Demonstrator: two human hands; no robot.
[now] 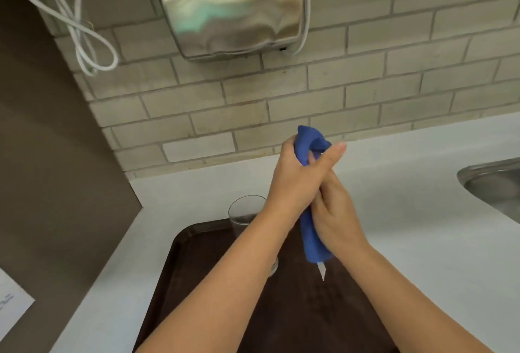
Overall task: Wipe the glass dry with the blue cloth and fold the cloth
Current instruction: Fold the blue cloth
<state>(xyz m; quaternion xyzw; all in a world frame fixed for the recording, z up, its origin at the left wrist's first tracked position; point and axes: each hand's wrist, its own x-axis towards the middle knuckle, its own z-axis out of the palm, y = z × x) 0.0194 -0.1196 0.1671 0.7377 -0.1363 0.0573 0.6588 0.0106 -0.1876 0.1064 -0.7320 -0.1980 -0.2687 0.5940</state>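
Observation:
A clear drinking glass (244,212) stands upright at the far left corner of a dark brown tray (197,282); my left forearm crosses in front of its lower part. Above the tray both hands hold the blue cloth (312,243), bunched into a long roll with a white tag hanging from its lower end. My left hand (295,181) grips the upper part, where the cloth sticks out past the fingers. My right hand (337,212) grips the middle from the right. The hands touch each other. Neither hand touches the glass.
The tray lies on a white counter (422,212) against a tiled wall (365,85). A steel sink (495,186) is set in at the right. A metal hand dryer (230,6) with a looped white cord (84,43) hangs on the wall. A brown panel (42,155) closes the left.

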